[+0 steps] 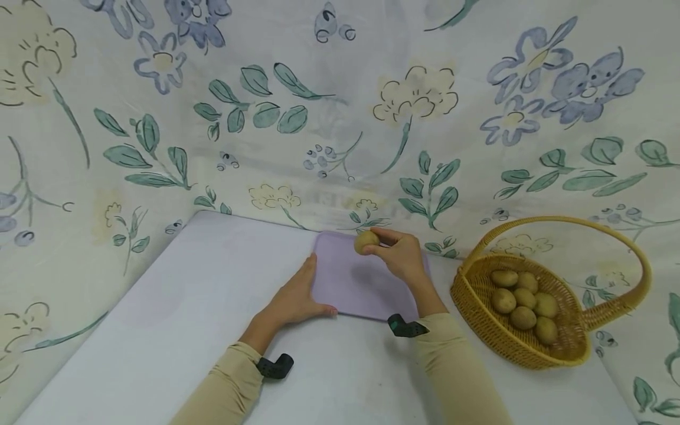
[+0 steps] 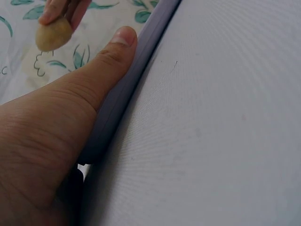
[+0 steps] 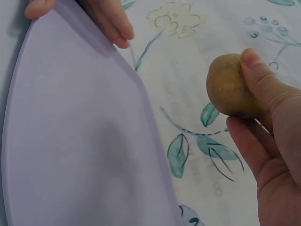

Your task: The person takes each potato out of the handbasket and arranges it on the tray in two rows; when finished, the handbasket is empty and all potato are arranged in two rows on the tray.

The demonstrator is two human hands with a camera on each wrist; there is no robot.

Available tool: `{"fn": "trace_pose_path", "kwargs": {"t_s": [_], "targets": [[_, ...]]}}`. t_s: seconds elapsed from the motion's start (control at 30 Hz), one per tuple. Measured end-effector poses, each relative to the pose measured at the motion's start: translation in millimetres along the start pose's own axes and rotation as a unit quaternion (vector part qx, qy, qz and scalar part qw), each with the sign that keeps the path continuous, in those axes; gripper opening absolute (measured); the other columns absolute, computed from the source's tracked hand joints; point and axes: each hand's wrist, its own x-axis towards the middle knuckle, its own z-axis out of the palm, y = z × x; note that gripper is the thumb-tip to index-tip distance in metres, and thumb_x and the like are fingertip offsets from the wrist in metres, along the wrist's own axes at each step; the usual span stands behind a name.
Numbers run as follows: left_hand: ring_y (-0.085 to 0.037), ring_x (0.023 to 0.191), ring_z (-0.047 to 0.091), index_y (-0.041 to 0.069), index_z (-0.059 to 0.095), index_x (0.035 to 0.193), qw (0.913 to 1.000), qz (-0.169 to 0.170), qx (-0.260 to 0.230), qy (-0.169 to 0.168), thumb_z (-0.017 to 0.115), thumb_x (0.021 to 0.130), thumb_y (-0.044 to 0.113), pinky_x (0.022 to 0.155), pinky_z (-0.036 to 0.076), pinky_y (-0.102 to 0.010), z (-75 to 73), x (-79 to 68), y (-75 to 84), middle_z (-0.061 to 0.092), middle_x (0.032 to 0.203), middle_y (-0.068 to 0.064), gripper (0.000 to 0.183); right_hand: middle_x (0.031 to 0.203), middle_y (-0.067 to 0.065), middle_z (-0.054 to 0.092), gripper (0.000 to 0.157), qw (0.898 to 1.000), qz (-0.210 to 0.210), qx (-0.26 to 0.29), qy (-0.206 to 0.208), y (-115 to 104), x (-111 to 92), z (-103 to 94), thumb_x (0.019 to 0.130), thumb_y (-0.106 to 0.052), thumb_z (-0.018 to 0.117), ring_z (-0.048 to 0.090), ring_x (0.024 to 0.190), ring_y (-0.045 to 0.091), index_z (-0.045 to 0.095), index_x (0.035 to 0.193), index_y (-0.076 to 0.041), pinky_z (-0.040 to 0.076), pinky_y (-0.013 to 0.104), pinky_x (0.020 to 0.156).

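Observation:
My right hand point(image 1: 402, 255) pinches a round yellow-brown potato point(image 3: 229, 85) between thumb and fingers, raised above a flat lilac tray point(image 1: 340, 283). The potato's shadow falls on the tray, and the two are apart. At the tray's near left corner lies my left hand point(image 1: 293, 300). Its fairly straight thumb rests along the front edge in the left wrist view, while its fingers extend beside the left edge. No potato lies on the visible part of the tray.
To the right stands a wicker basket point(image 1: 480, 324) with a tall arched handle, holding several potatoes point(image 1: 523, 317). A white table point(image 1: 212, 277) carries everything. Behind it hangs a floral cloth point(image 1: 340, 136), close to the tray's far edge.

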Motion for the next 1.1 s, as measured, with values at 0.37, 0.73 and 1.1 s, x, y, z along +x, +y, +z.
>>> {"fn": "trace_pose_path", "kwargs": {"t_s": [0.37,0.73,1.1], "targets": [[-0.029,0.16,0.008,0.001,-0.002,0.163,1.0,-0.001,-0.002,0.003,0.083,0.063,0.074,0.131,0.018,-0.046,-2.0,-0.6,-1.3,0.002,0.172,-0.017,0.15,0.126,0.008,0.074,0.051,1.0,0.008,-0.002,-0.013,-2.7,17.4,23.8,0.077,-0.025,0.09,0.07,0.12,0.023,0.075,0.125,-0.013,0.06,0.036,0.098],[-0.029,0.16,0.008,0.001,-0.002,0.163,0.9999,0.002,-0.011,0.001,0.083,0.061,0.076,0.131,0.019,-0.046,2.7,-4.0,-0.7,0.003,0.172,-0.017,0.152,0.123,0.005,0.075,0.054,0.999,0.029,-0.005,-0.018,-2.0,22.9,44.1,0.077,-0.033,0.089,0.071,0.117,0.022,0.074,0.127,-0.018,0.061,0.036,0.097],[-0.03,0.16,0.009,0.0,-0.002,0.162,0.9999,0.008,-0.008,0.002,0.082,0.064,0.074,0.131,0.018,-0.046,-0.2,-2.7,1.0,0.003,0.172,-0.019,0.15,0.123,0.006,0.075,0.055,0.999,0.025,-0.02,0.013,5.5,27.9,54.6,0.077,-0.031,0.089,0.073,0.113,0.023,0.074,0.127,-0.016,0.062,0.033,0.093]]}}
